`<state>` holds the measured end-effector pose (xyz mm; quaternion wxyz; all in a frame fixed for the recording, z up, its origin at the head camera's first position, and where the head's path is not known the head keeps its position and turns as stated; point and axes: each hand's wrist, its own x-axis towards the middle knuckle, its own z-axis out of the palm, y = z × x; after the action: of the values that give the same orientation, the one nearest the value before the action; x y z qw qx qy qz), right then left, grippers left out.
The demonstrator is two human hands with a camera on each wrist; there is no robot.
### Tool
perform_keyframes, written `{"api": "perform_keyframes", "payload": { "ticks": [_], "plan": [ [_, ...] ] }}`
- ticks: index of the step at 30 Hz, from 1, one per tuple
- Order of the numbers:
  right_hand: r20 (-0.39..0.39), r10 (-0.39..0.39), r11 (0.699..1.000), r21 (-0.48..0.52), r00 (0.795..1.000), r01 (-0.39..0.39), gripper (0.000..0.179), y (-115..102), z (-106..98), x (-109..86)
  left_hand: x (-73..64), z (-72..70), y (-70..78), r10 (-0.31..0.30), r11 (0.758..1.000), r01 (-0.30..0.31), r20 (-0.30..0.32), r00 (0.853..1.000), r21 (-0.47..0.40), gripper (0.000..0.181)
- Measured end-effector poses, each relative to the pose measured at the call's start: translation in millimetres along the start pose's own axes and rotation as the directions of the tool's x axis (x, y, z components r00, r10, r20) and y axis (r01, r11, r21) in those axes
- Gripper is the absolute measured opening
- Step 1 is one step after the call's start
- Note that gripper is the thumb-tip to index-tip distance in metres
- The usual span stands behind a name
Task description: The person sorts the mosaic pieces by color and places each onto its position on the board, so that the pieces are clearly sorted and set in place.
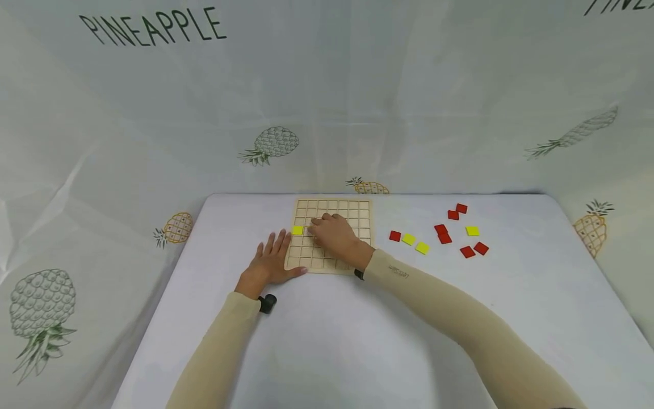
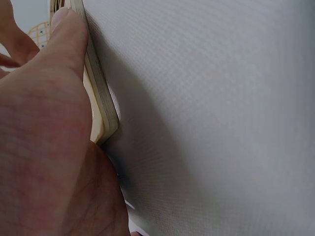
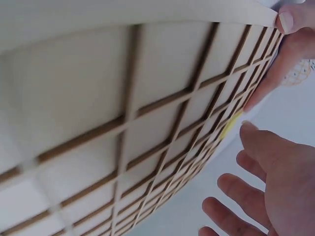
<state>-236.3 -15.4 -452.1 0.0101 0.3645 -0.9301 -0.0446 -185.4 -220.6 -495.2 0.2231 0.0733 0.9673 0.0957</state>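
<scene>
A square wooden grid board lies near the far edge of the table, with one yellow tile in a cell at its left side. My left hand rests at the board's left edge, fingers spread and thumb along the near corner. Over the middle-left of the board reaches my right hand, its fingertips just right of the yellow tile. In the right wrist view, its loosely bent fingers stand apart, and no tile shows between them.
Right of the board, a red tile and two yellow tiles form a slanting row. Farther right lie several scattered red tiles and another yellow tile. A pineapple-print sheet hangs behind the white table.
</scene>
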Motion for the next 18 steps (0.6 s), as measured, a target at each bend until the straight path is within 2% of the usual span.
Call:
{"api": "perform_keyframes", "payload": {
  "ticks": [11, 18],
  "plan": [
    [-0.136, -0.003, 1.000, -0.030, 0.991, -0.001, 0.040, 32.7, 0.1, -46.8, 6.5, 7.4, -6.4, 0.013, 1.000, -0.013, -0.016, 1.000, -0.011, 0.114],
    [-0.184, 0.003, 0.999, -0.034, 0.983, -0.009, 0.042, 44.4, 1.9, -75.0, 4.4, 5.3, -5.2, 0.013, 1.000, -0.013, 0.001, 1.000, -0.014, 0.114]
  ]
}}
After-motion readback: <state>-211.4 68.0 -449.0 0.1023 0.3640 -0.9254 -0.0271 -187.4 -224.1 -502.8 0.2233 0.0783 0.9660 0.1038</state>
